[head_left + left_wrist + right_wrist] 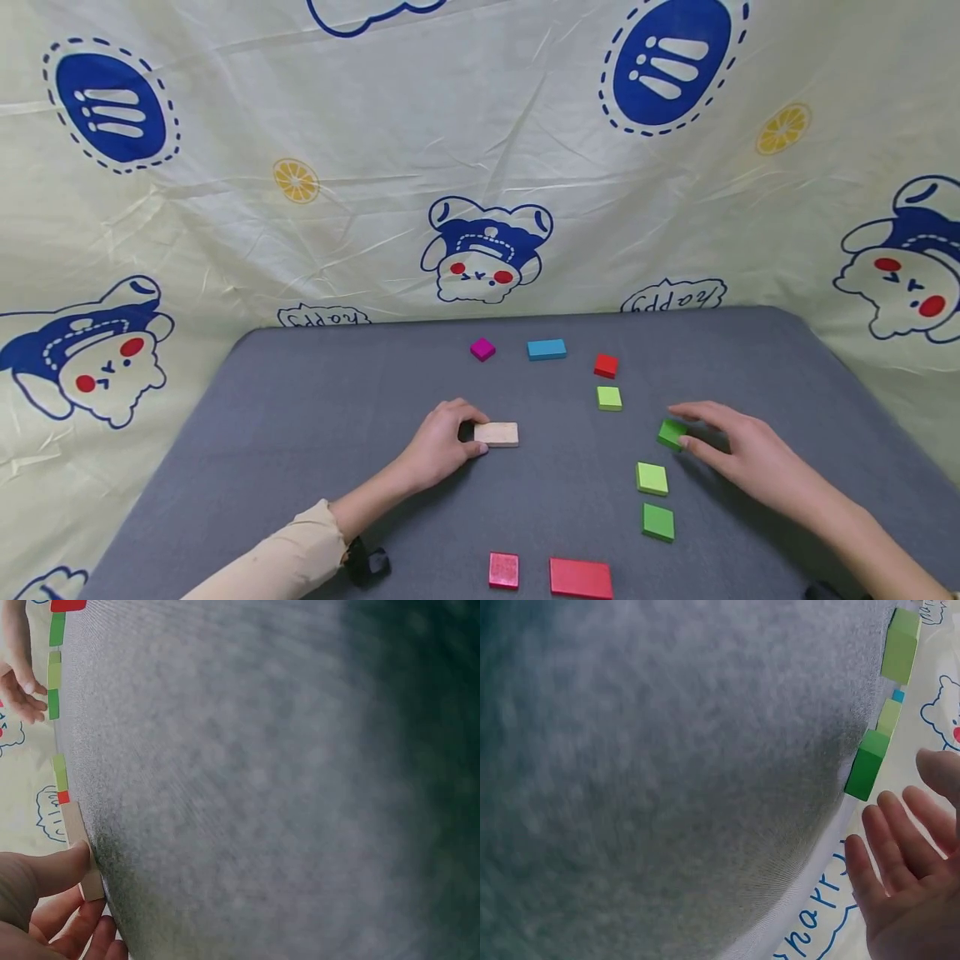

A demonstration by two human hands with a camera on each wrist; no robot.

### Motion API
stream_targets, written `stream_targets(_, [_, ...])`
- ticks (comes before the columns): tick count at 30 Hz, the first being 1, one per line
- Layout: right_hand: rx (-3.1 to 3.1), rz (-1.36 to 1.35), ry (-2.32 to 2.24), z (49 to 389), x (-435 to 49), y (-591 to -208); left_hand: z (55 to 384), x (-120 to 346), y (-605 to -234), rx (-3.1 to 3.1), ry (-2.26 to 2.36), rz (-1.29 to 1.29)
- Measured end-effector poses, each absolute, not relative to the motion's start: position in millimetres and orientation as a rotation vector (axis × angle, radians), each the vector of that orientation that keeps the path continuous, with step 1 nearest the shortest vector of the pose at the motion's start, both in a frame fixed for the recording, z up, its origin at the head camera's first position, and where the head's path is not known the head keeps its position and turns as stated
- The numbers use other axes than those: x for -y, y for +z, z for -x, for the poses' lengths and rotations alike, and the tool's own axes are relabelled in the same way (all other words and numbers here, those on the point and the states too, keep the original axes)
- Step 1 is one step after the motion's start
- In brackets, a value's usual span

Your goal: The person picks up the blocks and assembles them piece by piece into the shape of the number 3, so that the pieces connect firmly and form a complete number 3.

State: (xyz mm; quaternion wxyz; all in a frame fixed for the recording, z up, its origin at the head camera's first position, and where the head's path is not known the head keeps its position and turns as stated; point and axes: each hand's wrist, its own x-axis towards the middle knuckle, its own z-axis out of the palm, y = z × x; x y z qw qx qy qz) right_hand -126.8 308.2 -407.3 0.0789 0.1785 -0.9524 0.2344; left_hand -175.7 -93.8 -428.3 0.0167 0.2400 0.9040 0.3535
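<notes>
On the grey table, my left hand (444,442) pinches the left end of a pale wooden block (502,434) between thumb and fingers. The left wrist view shows the thumb lying across this wooden block (81,825). Over on the right, my right hand (750,450) is beside a dark green block (671,433), thumb and index finger spread around its right side. In the right wrist view the fingers look extended, with a gap between them and the green block (866,766). Nearer me are a light green block (652,479) and another green block (658,522).
Toward the back lie a magenta block (483,349), a blue block (547,349), a small red block (606,366) and a light green block (609,398). At the front are a pink block (504,571) and a larger red block (581,578). A printed cloth (375,233) hangs behind the table.
</notes>
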Motion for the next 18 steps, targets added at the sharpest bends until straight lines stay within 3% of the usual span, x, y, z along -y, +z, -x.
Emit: stream_targets(18, [3.052,-0.409,0.873,141.2,-313.8,-411.5,181.3,95.5,-426.7,-2.799,1.054,-0.765])
